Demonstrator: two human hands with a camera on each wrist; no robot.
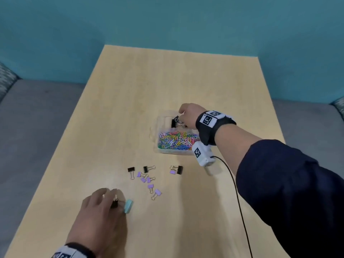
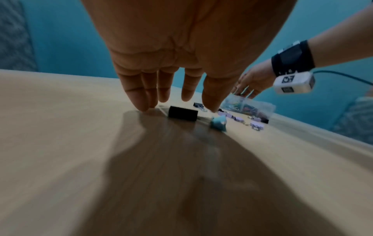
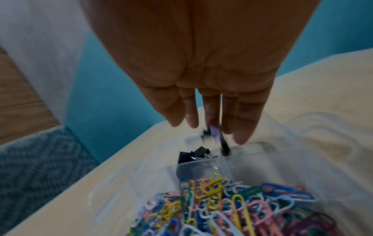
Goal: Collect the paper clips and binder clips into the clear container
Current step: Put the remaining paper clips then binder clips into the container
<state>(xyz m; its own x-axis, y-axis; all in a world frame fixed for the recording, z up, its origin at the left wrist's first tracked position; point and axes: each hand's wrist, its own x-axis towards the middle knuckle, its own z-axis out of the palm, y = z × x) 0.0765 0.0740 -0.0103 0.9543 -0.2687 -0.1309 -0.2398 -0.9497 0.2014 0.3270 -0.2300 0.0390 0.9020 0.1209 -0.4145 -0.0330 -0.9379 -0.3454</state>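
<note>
Already done: paper clips fill the clear container's near compartment; some binder clips lie in its far one.
Right hand: fingers loosely apart above that far compartment, clips dropping.
Left hand: fingers straight, touching the worktop around a black clip.
Left: about ten binder clips near the container.

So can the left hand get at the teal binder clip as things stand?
Probably yes. The left hand is down at the table, fingertips around a black binder clip, and the teal binder clip lies uncovered just beside them, with nothing between.
</note>
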